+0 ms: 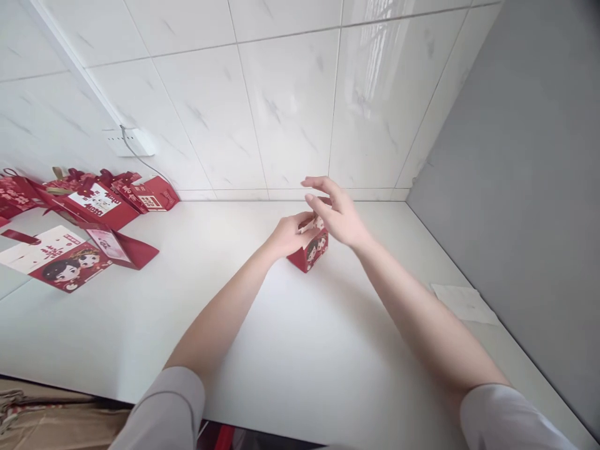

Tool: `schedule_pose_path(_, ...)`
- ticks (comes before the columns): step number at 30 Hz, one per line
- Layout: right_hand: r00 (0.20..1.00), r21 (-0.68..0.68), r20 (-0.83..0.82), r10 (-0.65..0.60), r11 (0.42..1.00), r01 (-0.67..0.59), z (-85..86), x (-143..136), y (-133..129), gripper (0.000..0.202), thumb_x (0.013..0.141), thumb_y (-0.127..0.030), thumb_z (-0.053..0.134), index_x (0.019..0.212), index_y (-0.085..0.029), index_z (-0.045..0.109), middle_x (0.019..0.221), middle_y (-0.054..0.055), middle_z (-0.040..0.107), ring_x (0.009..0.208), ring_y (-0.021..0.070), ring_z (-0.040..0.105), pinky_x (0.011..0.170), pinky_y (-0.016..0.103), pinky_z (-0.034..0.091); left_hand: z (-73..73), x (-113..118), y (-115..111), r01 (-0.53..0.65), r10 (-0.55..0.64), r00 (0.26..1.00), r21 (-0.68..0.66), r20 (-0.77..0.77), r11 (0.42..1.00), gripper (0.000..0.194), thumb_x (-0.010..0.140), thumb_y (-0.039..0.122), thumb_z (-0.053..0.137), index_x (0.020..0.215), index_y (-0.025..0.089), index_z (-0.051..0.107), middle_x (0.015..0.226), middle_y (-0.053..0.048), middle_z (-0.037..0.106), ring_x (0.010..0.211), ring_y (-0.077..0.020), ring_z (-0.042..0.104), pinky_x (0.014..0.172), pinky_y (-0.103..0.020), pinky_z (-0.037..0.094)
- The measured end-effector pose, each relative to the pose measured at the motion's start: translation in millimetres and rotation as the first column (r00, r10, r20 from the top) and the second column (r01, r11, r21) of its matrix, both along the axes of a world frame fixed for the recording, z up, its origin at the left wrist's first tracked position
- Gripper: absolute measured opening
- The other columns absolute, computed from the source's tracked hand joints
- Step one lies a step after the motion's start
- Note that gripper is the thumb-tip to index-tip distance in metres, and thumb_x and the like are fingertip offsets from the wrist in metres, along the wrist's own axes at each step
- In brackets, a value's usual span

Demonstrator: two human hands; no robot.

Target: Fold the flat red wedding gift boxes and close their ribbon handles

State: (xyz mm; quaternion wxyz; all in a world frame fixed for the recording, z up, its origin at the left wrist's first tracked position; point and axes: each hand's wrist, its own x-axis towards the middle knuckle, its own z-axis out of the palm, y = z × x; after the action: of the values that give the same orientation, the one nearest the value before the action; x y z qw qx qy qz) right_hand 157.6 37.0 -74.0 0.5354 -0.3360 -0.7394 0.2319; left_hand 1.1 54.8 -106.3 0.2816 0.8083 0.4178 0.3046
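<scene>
A small red gift box (309,255) with cartoon faces printed on its front stands upright on the white table. My left hand (291,236) is closed on the upper left part of the box, fingers at its pale top. Just to the right and above, my right hand (338,212) has its thumb and index finger stretched out and apart over the top of the box. It appears to hold nothing. Both hands partly hide the box's upper end.
At the left lie several red gift boxes (110,206) and a flat printed carton (70,259). A wall socket (129,142) with a grey cable is behind them. White paper (464,304) lies at the right, by a grey panel (525,156). A tiled wall (290,112) bounds the table's back.
</scene>
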Motion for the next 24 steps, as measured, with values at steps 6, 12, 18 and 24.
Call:
schedule_pose_path(6, 0.854, -0.085, 0.434, 0.285, 0.957, -0.276, 40.4, 23, -6, 0.025, 0.09, -0.03, 0.053, 0.11, -0.027, 0.069, 0.128, 0.006, 0.061, 0.118, 0.0238, 0.056, 0.091, 0.039, 0.048, 38.1, -20, 0, 0.017, -0.03, 0.973, -0.058, -0.228, 0.998, 0.026, 0.081, 0.041, 0.06, 0.094, 0.023, 0.074, 0.099, -0.003, 0.071, 0.091, -0.0222, 0.064, 0.079, -0.032, 0.049)
schedule_pose_path(12, 0.756, -0.239, 0.572, 0.319, 0.946, -0.218, 40.5, 37, -17, 0.032, 0.086, -0.021, 0.052, 0.115, -0.029, 0.064, 0.112, 0.001, 0.07, 0.11, 0.0205, 0.06, 0.089, 0.035, 0.048, 62.6, -38, -18, 0.039, -0.095, 0.916, -0.148, -0.39, 0.988, 0.027, 0.082, 0.04, 0.055, 0.08, 0.02, 0.073, 0.071, -0.001, 0.062, 0.059, -0.012, 0.046, 0.053, -0.026, 0.03)
schedule_pose_path(18, 0.672, -0.311, 0.711, 0.205, 0.95, 0.04, 43.8, 52, -23, 0.024, 0.084, -0.024, 0.056, 0.106, -0.03, 0.065, 0.115, 0.0, 0.069, 0.098, 0.0204, 0.064, 0.066, 0.027, 0.046, 70.9, -41, -22, 0.004, -0.072, 0.898, -0.155, -0.435, 0.988, 0.029, 0.08, 0.039, 0.054, 0.083, 0.02, 0.076, 0.073, -0.002, 0.062, 0.058, -0.0114, 0.04, 0.049, -0.025, 0.025)
schedule_pose_path(24, 0.65, -0.36, 0.724, 0.231, 0.93, 0.071, 47.4, 58, -24, 0.02, 0.086, -0.031, 0.054, 0.101, -0.03, 0.067, 0.108, -0.001, 0.07, 0.09, 0.0192, 0.065, 0.063, 0.027, 0.046, 68.8, -41, -23, -0.014, -0.06, 0.905, -0.171, -0.421, 0.985, 0.028, 0.079, 0.039, 0.055, 0.079, 0.019, 0.074, 0.069, -0.001, 0.058, 0.057, -0.0112, 0.037, 0.049, -0.026, 0.022)
